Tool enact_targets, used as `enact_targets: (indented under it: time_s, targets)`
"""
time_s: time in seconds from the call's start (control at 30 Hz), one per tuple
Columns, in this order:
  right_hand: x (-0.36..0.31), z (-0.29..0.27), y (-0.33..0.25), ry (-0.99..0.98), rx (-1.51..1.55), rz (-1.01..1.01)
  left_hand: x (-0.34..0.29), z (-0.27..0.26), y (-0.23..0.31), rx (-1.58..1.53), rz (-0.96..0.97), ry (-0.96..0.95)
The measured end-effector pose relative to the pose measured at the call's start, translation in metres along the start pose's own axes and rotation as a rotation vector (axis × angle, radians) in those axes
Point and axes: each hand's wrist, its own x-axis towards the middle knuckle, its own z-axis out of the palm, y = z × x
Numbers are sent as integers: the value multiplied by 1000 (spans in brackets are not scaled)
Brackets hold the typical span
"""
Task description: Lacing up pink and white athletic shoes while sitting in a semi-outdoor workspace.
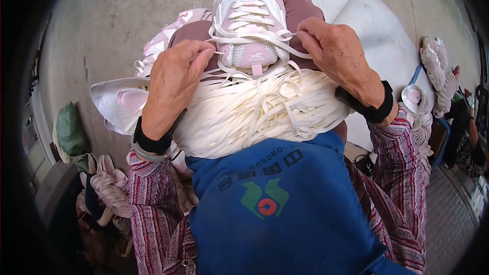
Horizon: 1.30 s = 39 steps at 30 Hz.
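Note:
A white and pale pink sneaker [244, 56] rests over my lap, its tongue end toward me. A white shoelace [249, 35] is threaded through its eyelets and crosses loosely near the ankle opening. My left hand [175, 79] is closed in a pinch on one lace end, left of the tongue. On the other side, my right hand [338, 56] pinches the lace between thumb and fingers, just right of the shoe. A thick bundle of loose cream-white laces [219, 117] lies across my lap below the shoe, over the blue apron [305, 203].
Left of my lap are a white bag [109, 104] and more pink-white shoes [175, 23]. A green sack [71, 130] stands at far left. White sheeting [377, 25] spreads at upper right, with bundled shoes [433, 56] beside it. Another person [463, 132] is at the right edge.

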Motion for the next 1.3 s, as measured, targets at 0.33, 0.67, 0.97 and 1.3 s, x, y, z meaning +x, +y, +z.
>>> enact_targets:
  time_s: [0.33, 0.67, 0.97, 1.3]
  targets:
    - [-9, -15, -20, -80, 220, 22, 3, 9, -14, -210, -22, -42]
    - [-10, -8, -20, -97, 53, -121, 7, 10, -6, -304, -135, -57]
    - [2, -5, -4, -37, -224, -10, 9, 16, -3, -4, 90, 11]
    - [-4, -31, -19, -31, 581, 116, 5, 14, -2, -60, 74, 67]
